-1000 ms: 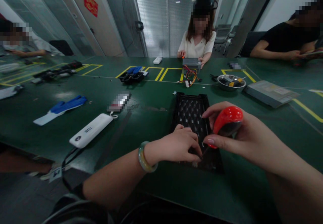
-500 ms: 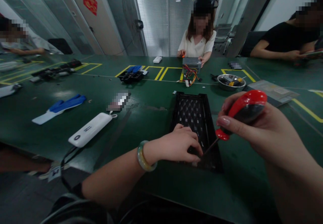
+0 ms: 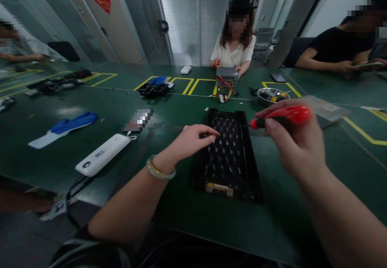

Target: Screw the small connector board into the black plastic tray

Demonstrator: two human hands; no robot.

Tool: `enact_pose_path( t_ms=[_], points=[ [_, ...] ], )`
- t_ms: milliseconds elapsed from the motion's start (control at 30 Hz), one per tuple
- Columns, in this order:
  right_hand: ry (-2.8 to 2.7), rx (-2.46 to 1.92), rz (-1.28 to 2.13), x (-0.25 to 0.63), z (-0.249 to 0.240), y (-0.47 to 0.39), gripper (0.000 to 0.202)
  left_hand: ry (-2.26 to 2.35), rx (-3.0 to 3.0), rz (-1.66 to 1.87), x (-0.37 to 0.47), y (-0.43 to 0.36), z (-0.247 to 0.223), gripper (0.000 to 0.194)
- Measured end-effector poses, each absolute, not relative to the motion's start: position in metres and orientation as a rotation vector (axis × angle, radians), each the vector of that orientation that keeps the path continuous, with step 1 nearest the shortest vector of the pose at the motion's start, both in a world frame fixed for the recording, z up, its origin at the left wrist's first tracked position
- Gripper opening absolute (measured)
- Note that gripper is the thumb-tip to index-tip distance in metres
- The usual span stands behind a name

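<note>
A long black plastic panel (image 3: 225,143), like a shallow tray with a raised pattern, lies on the green table in front of me. An orange-and-white label or part (image 3: 219,189) shows at its near end. My left hand (image 3: 198,137) hovers at the panel's left edge, thumb and fingers apart, and nothing shows in it. My right hand (image 3: 298,147) is closed round a red and black screwdriver (image 3: 292,115). The thin shaft points left to the panel's far right side. Whether the tip touches the panel I cannot tell.
On the left lie a white power bank (image 3: 104,154), a phone (image 3: 138,119) and a blue-and-white glove (image 3: 68,127). Behind the panel, a co-worker (image 3: 234,44) handles a grey box with coloured wires (image 3: 227,74). A metal bowl (image 3: 272,94) and a flat plastic bag (image 3: 325,109) stand right.
My left hand has moved from the panel's near end up to its left edge, its fingers opening. My right hand has swung the screwdriver to the far right side, shaft pointing left.
</note>
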State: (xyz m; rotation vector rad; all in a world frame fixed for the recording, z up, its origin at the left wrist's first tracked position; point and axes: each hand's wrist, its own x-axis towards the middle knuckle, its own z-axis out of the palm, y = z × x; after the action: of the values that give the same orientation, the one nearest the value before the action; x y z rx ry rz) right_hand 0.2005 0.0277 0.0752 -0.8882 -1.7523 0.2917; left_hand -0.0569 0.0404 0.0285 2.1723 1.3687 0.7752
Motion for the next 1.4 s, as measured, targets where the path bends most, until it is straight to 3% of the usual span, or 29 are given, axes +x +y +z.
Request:
enact_pose_path(
  t_ms=[167,400,600,900,1100,1167,1400],
  points=[
    [-2.476,-0.870,0.017,0.197,0.043,0.054,0.046,1.734,2.048,0.989,-0.063,0.059,0.006,0.030],
    [-2.866,-0.888,-0.079,0.197,0.007,0.075,0.046,1.849,2.155,0.889,-0.053,0.061,-0.010,0.036],
    [-2.893,-0.925,0.131,0.198,0.004,0.073,0.056,1.844,2.161,0.890,-0.053,0.067,-0.021,0.042],
    [-2.861,-1.106,0.178,0.194,0.014,0.066,0.062,1.712,1.967,0.993,-0.064,0.084,-0.045,0.059],
    [-2.376,-1.712,0.086,0.193,0.022,0.062,0.042,1.642,1.919,0.914,-0.071,0.091,-0.047,0.072],
    [-2.261,-1.918,0.116,0.195,0.016,0.064,0.046,1.612,1.927,0.871,-0.073,0.091,-0.044,0.074],
    [-2.291,-2.087,0.289,0.196,-0.001,0.071,0.036,1.593,1.961,0.833,-0.070,0.087,-0.035,0.076]
  ],
)
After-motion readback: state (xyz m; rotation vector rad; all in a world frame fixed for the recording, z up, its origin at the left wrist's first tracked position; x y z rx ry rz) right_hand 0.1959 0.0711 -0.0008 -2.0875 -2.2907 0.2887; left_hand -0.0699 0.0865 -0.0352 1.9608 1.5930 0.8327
